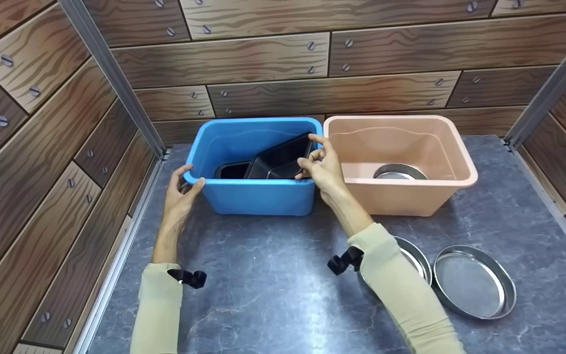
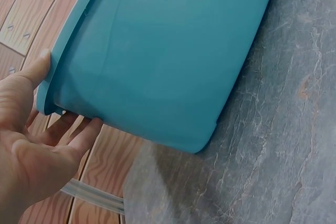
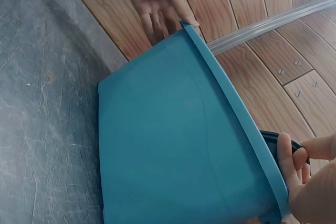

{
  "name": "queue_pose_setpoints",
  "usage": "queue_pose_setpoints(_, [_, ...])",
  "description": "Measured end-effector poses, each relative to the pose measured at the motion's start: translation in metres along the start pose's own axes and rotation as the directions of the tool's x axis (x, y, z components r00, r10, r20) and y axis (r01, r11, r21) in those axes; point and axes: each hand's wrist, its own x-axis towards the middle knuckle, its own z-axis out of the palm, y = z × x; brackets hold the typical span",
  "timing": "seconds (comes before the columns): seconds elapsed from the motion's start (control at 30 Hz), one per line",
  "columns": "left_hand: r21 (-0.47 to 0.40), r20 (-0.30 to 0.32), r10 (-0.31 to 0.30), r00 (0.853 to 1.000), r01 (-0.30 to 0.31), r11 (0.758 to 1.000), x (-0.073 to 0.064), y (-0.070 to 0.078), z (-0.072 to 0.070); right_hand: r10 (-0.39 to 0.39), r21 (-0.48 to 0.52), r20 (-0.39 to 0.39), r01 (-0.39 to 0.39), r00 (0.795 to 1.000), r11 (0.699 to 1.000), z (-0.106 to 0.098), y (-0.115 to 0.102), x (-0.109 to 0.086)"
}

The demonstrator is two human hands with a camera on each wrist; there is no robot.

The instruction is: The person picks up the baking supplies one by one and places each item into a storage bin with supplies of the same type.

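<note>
Wood-patterned panels (image 1: 263,59) enclose a gray marbled surface (image 1: 253,275). Near its back left corner, the left hand (image 1: 180,199) grips the front left rim corner of the blue bin (image 1: 263,199), thumb on the front rim, other fingers slightly spread at the end wall; this grip probably steadies the bin. Inside, a black tray (image 1: 234,170) lies low at the left. Next to it, a black rectangular pan (image 1: 280,158) tilts, right end raised, because the right hand (image 1: 326,169) pinches that end between thumb and fingers. Just beside, along the back edge, the peach bin (image 1: 386,199) contains a round metal pan (image 1: 401,173). Toward the front right corner rest the left round pan (image 1: 416,256), partly covered by the right sleeve (image 1: 406,290), and the right round pan (image 1: 474,281), apparently positioned clear of the bins for access. Only the head view exposes the bin interiors. Left wrist view reveals fingers beneath the rim; right wrist view shows the pinched edge projecting above it.
</note>
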Motion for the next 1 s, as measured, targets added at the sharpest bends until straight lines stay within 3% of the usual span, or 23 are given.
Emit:
queue_pose_setpoints(0.67, [-0.012,-0.008,0.004,1.0,-0.004,1.0,0.001,0.001,0.004,0.001,0.01,-0.026,-0.001,1.0,1.0,-0.005,-0.002,-0.004])
queue_pose_setpoints(1.0, [0.012,-0.02,-0.005,1.0,0.005,1.0,0.001,0.0,0.003,-0.051,0.11,0.041,0.046,0.998,0.993,-0.016,-0.001,-0.014])
